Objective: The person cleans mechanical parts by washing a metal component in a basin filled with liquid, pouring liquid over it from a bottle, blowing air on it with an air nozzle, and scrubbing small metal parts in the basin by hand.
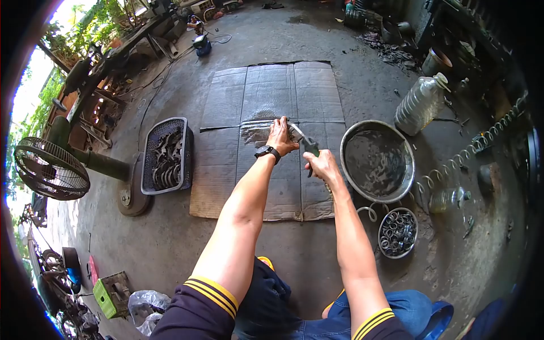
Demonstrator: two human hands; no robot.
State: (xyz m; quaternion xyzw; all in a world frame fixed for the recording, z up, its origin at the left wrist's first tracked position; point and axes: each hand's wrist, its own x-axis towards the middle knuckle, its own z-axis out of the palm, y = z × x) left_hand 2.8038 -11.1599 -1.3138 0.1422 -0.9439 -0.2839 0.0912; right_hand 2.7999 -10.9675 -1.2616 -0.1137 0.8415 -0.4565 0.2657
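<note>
In the head view, mid-frame, we see the right hand (321,165) wrapped around a dark tool (309,145). The left hand (279,137) is next to a pale curved part (294,132); we cannot tell whether it grips it. Cardboard (218,164) lies below, a basket (188,161) frame left, a basin (381,200) frame right.

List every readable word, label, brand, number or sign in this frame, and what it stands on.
No text can be read anywhere in this view.
Wristwatch, above the left hand: face too small to read.
Tool in the right hand: no marking can be made out.
Cardboard: no print can be made out.
Large clear bottle: no lettering can be made out.
</note>
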